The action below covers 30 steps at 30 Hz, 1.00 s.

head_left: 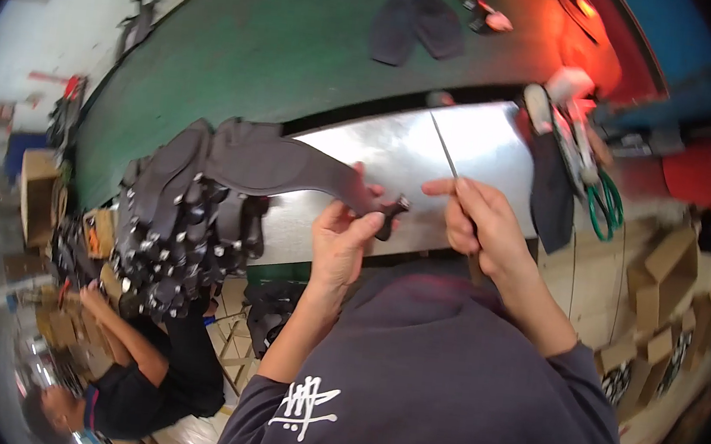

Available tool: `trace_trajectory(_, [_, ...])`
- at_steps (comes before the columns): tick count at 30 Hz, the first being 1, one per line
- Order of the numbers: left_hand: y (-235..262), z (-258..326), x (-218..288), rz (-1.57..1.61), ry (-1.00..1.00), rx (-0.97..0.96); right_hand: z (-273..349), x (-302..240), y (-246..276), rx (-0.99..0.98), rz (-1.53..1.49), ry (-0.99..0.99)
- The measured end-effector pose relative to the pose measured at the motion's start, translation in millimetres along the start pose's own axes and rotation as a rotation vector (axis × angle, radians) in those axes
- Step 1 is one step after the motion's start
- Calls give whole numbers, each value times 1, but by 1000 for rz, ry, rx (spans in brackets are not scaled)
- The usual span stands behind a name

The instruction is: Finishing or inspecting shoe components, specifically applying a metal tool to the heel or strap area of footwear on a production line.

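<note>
My left hand (338, 242) is closed on the end of a dark grey padded strap (292, 163), pinching it between thumb and fingers. A small black end piece (391, 215) with a light-coloured tip sticks out past the thumb. The strap's other end lies on a heap of similar straps (169, 220), whose black fittings hang over the table's front edge. My right hand (483, 224) grips a thin, rod-like tool (444, 145), its narrow shaft slanting up and away. One index finger points left toward the strap end, apart from it. The tool's handle is mostly hidden in the palm.
A shiny metal plate (364, 141) lies before me on a green table (217, 51). Grey pieces (415, 25) lie at the far side, near a red-orange light (584, 8). Green-handled scissors (604, 205) are at right, with cardboard boxes (663, 263) below. Another person (148, 382) works at lower left.
</note>
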<state>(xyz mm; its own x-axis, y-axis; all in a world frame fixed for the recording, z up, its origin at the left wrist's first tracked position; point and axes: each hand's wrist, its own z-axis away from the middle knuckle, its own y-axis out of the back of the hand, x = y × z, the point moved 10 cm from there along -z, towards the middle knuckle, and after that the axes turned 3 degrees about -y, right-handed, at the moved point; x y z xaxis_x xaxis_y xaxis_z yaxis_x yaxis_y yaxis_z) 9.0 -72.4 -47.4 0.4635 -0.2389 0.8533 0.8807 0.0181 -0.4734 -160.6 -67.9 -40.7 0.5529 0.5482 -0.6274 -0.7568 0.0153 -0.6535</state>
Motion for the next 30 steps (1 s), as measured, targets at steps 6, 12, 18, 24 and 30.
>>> trace_trajectory(6, [7, -8, 94, -327, -362, -86, 10, -20, 23, 196, 112, 163])
trace_trajectory(12, [105, 42, 237, -547, -550, 390, -2, -28, 31, 167, 272, 268])
trace_trajectory(18, [257, 110, 352, -745, -414, 749, -9, -26, 46, 206, 368, 257])
trace_trajectory(24, [261, 132, 372, -1372, -523, 1060, 18, -77, 48, 470, 1229, 721])
trace_trajectory(30, [50, 19, 274, -1034, -721, 455, 14, -94, 38, 593, 1455, 788])
